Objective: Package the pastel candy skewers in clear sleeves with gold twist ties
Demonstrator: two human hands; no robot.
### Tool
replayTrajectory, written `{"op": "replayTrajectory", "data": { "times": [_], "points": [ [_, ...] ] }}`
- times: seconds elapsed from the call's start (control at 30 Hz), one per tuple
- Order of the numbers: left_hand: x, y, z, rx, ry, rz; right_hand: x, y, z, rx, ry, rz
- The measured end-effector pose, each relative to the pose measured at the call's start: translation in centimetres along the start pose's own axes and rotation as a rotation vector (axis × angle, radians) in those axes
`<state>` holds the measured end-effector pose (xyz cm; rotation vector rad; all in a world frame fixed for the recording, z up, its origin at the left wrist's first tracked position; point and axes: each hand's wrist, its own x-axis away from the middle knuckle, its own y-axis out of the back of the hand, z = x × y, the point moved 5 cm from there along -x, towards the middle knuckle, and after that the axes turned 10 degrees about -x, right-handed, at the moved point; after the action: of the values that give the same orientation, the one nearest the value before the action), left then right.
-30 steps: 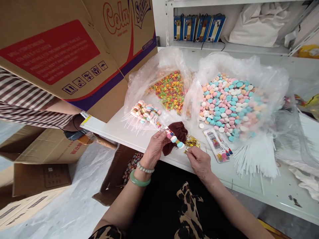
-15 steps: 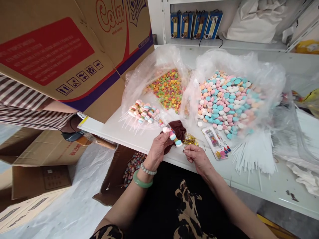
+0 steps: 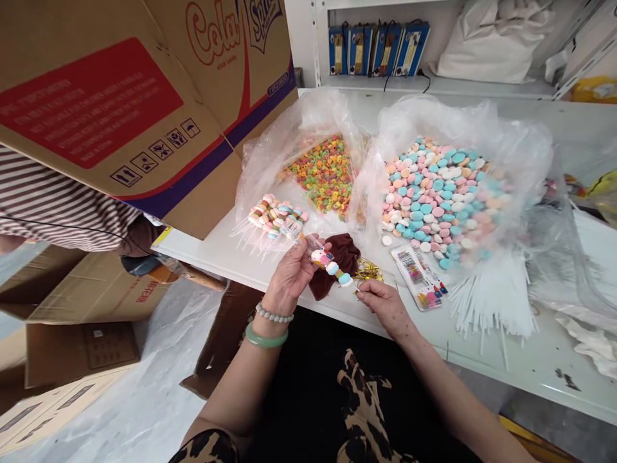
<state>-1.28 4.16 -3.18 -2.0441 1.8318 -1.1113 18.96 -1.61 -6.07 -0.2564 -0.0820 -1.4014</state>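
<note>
A candy stick [image 3: 344, 278] threaded with pastel candies hangs between my two hands, partly inside a clear printed wrapper [image 3: 315, 247]. My left hand [image 3: 293, 273], with a bead bracelet and a green bangle, is closed on the wrapper near the candy's upper end. At the lower end, my right hand [image 3: 384, 305] pinches the stick just below the last white candy. A brown cloth [image 3: 344, 249] lies behind the candy. Gold twist ties [image 3: 369, 271] are just beyond my right fingers. Flat printed wrappers [image 3: 418, 278] lie farther right.
Candy sticks [image 3: 274, 214] lie at the left by a bag of ring candies [image 3: 325, 170]. A larger bag holds pastel tablet candies [image 3: 434, 193], with white sticks [image 3: 496, 299] in front. A big carton [image 3: 207, 161] stands at the left, beside a person in a striped garment [image 3: 62, 206].
My left hand has moved left and slid from the candy's top onto the wrapper, exposing more of the candies. My right hand has barely moved. The person in stripes has shifted slightly.
</note>
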Motion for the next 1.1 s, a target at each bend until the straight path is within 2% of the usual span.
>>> {"op": "replayTrajectory", "data": {
  "times": [0.13,0.3,0.4,0.47,0.63,0.7,0.73,0.83,1.0,1.1],
  "points": [
    [-0.1,0.2,0.5,0.069,-0.022,-0.084,0.2,0.2,0.0,-0.017,-0.020,-0.036],
    [0.5,-0.2,1.2,0.012,-0.067,-0.037,0.2,-0.3,0.0,-0.103,-0.081,-0.029],
    [0.8,-0.6,1.4,-0.004,-0.076,-0.009,0.3,-0.5,-0.1,-0.050,-0.071,-0.008],
    [0.9,-0.7,1.2,-0.022,-0.083,0.000,0.4,-0.2,0.2,0.092,0.022,-0.023],
    [1.1,-0.4,0.9,-0.130,-0.090,-0.021,2.0,-0.2,2.2,0.705,0.483,-0.135],
    [1.2,-0.5,1.4,-0.153,-0.073,-0.016,2.5,-0.8,2.5,0.819,0.573,-0.128],
    [1.3,-0.7,1.7,-0.158,-0.067,-0.009,2.5,-1.0,2.5,0.815,0.573,-0.120],
    [1.5,-1.2,2.8,-0.152,-0.060,0.011,1.9,-1.2,1.9,0.556,0.396,-0.094],
    [1.7,-1.3,3.5,-0.125,-0.001,0.026,0.6,-1.4,-0.4,-0.174,-0.138,0.005],
    [1.6,-0.9,3.3,-0.116,0.030,0.068,0.2,-1.3,-1.2,-0.402,-0.305,-0.004]
  ]
}}
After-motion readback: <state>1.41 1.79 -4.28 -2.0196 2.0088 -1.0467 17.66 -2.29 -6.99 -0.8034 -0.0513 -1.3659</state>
